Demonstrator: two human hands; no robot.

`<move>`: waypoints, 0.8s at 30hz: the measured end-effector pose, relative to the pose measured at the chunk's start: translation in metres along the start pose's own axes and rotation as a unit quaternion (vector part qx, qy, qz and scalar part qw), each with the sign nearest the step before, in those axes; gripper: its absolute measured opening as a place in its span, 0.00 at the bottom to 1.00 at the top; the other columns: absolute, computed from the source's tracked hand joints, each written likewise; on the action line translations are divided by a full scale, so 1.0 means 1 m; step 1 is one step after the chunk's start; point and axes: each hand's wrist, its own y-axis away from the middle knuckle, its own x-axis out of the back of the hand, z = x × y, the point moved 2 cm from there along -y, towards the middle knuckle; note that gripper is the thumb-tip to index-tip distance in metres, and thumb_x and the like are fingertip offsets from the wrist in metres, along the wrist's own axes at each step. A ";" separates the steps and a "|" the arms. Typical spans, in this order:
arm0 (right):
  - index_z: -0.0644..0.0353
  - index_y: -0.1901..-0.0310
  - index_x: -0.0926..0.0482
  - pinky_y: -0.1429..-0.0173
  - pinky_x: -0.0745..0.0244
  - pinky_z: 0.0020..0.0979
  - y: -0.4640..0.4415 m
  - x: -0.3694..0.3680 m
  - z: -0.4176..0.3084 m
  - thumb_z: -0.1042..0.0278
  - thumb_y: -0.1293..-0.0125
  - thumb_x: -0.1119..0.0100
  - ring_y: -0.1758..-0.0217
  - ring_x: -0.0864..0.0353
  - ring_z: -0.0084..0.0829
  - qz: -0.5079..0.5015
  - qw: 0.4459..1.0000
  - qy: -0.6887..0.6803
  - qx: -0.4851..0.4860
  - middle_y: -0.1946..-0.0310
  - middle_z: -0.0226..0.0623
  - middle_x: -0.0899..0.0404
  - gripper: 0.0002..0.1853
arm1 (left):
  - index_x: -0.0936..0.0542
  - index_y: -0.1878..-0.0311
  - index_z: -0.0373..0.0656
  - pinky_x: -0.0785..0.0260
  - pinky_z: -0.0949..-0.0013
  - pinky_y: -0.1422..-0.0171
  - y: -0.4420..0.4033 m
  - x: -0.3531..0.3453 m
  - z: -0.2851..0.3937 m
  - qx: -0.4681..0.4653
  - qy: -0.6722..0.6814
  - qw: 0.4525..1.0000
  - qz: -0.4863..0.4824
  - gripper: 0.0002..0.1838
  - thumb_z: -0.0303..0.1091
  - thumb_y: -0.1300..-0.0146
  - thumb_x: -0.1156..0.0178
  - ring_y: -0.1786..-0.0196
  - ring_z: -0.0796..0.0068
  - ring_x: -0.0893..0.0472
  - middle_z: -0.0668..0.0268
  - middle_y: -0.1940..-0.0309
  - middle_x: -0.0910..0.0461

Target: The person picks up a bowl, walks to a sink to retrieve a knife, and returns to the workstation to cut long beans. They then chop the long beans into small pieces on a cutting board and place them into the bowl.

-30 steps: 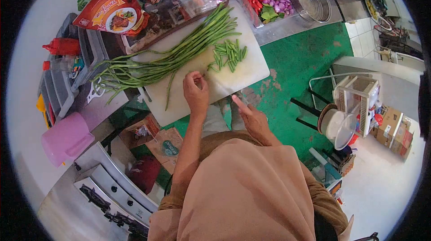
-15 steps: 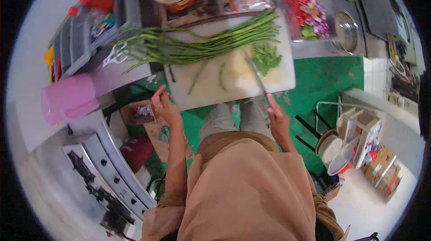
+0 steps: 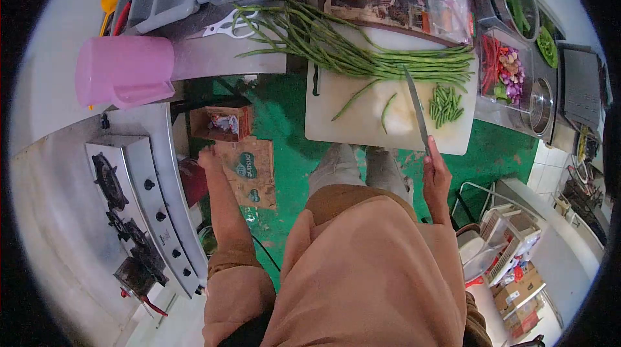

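- The right hand point(image 3: 436, 172) grips a knife point(image 3: 416, 104), as half a second ago, its blade over the cutting board point(image 3: 323, 114).
- The left hand point(image 3: 208, 158) has swung from beside the board to near a small open box point(image 3: 202, 128); whether its fingers hold anything, I cannot tell.
- Printed cardboard point(image 3: 264, 172) next to that hand appears to read "pristine".
- Cut pieces point(image 3: 445, 106) lie right of the blade; long green beans point(image 3: 414, 62) lie across the board's far side.
- Right of the board, a clear container point(image 3: 532, 72) holds red chilies point(image 3: 490, 62) and purple shallots point(image 3: 514, 78).
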 end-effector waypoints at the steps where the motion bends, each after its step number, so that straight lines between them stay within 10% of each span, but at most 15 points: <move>1: 0.49 0.31 0.32 0.37 0.31 0.35 0.001 -0.001 0.001 0.69 0.26 0.52 0.37 0.25 0.43 -0.006 1.000 0.006 -0.008 0.39 0.43 0.24 0.22 | 0.22 0.51 0.40 0.26 0.62 0.63 0.002 -0.001 0.001 0.040 0.082 0.996 0.026 0.12 0.32 0.36 0.43 0.66 0.70 0.21 0.65 0.65 0.21; 5: 0.45 0.31 0.32 0.41 0.28 0.35 0.010 -0.007 0.015 0.71 0.28 0.49 0.42 0.21 0.43 0.012 0.999 0.027 -0.038 0.41 0.45 0.23 0.24 | 0.26 0.45 0.39 0.24 0.59 0.57 0.039 -0.033 -0.021 -0.063 0.234 0.964 -0.112 0.16 0.27 0.37 0.42 0.59 0.67 0.21 0.62 0.57 0.22; 7: 0.39 0.31 0.32 0.49 0.25 0.36 0.014 -0.008 0.014 0.72 0.29 0.47 0.51 0.18 0.44 0.026 0.999 0.000 -0.040 0.48 0.46 0.21 0.26 | 0.27 0.47 0.36 0.26 0.63 0.52 0.130 -0.090 0.011 -0.139 0.044 0.986 -0.084 0.15 0.28 0.35 0.41 0.57 0.70 0.23 0.63 0.57 0.23; 9: 0.36 0.31 0.32 0.52 0.24 0.38 0.021 -0.009 0.017 0.72 0.30 0.47 0.54 0.18 0.45 0.030 0.999 0.002 -0.041 0.51 0.46 0.21 0.27 | 0.25 0.50 0.37 0.27 0.67 0.54 0.229 -0.137 0.057 -0.407 -0.172 0.892 -0.093 0.12 0.31 0.34 0.40 0.56 0.70 0.23 0.63 0.58 0.24; 16: 0.32 0.30 0.36 0.65 0.26 0.45 0.040 -0.018 0.023 0.68 0.28 0.48 0.67 0.22 0.49 -0.006 0.999 0.037 -0.009 0.68 0.44 0.25 0.28 | 0.22 0.55 0.40 0.29 0.66 0.52 0.416 -0.240 0.083 -0.413 -0.232 0.763 -0.439 0.12 0.34 0.39 0.35 0.58 0.64 0.23 0.60 0.60 0.24; 24: 0.32 0.29 0.38 0.70 0.29 0.45 0.050 -0.010 0.037 0.66 0.28 0.48 0.72 0.24 0.47 0.019 0.999 0.038 -0.004 0.71 0.41 0.29 0.28 | 0.22 0.58 0.45 0.29 0.58 0.54 0.465 -0.286 0.061 -0.548 -0.268 0.652 -0.450 0.06 0.30 0.39 0.39 0.56 0.57 0.24 0.62 0.64 0.26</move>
